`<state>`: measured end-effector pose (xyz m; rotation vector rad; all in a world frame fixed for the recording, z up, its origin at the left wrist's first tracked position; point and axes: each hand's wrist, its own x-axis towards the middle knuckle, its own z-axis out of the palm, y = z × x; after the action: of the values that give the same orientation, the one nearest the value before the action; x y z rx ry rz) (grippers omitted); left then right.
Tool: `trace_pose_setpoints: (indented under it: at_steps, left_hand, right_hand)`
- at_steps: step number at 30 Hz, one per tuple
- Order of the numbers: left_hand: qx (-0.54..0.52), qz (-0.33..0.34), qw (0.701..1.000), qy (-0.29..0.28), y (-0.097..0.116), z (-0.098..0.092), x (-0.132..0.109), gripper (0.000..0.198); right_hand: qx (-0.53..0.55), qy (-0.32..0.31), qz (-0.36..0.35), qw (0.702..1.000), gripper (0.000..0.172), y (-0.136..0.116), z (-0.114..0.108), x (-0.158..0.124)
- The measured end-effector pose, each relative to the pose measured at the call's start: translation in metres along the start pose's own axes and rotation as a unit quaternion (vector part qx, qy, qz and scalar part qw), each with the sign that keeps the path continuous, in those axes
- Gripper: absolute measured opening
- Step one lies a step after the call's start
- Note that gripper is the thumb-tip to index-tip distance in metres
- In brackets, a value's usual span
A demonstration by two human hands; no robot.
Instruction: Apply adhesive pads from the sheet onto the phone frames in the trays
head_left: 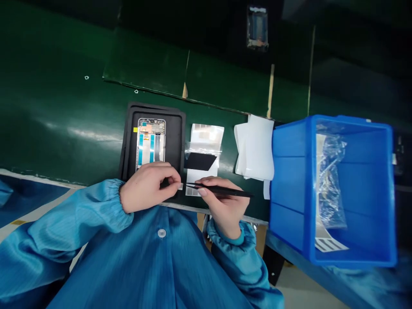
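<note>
My left hand (152, 184) pinches a small pale piece (180, 186) between thumb and forefinger, above the near right part of a black tray (175, 150). In that tray lies an opened phone frame (151, 141) with blue strips; my left hand hides its near end. My right hand (223, 199) is closed around black tweezers (225, 190), whose tips point left, close to the pale piece. Whether the tips touch it I cannot tell. Just beyond the right hand are a black sheet (201, 162) and a white sticker sheet (196, 175), partly under the hand.
White sheets (257, 148) are stacked right of the sticker sheet. A tall blue bin (291, 189) at the right contains a clear plastic bag (333, 184) and a striped strip. Another phone part (257, 28) lies at the back. Two tiny white bits lie on the green table (64, 111).
</note>
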<state>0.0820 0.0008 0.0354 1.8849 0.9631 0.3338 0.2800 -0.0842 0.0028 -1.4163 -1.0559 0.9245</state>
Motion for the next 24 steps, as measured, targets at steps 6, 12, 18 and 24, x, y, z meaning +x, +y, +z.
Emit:
trace_pose_setpoints:
  at_steps: [6, 12, 18, 24]
  left_hand:
    - [-0.042, -0.005, 0.999, 0.033, -0.013, -0.017, -0.015, 0.007]
    - [0.001, 0.0, 0.995, 0.102, -0.033, -0.027, -0.028, 0.011]
    - [0.326, 0.09, 0.937, 0.088, -0.059, -0.029, -0.04, 0.026]
    - [0.331, 0.13, 0.932, 0.068, -0.061, -0.017, -0.043, 0.015]
  right_hand:
    - [0.013, -0.05, 0.013, 0.999, 0.018, -0.004, 0.027, 0.006]
    - [0.01, -0.019, 0.011, 1.0, 0.015, -0.002, 0.043, 0.011]
    - [-0.03, 0.039, 0.066, 0.997, 0.014, 0.0, 0.058, 0.026]
    - [-0.06, 0.049, 0.071, 0.994, 0.018, -0.006, 0.091, 0.057]
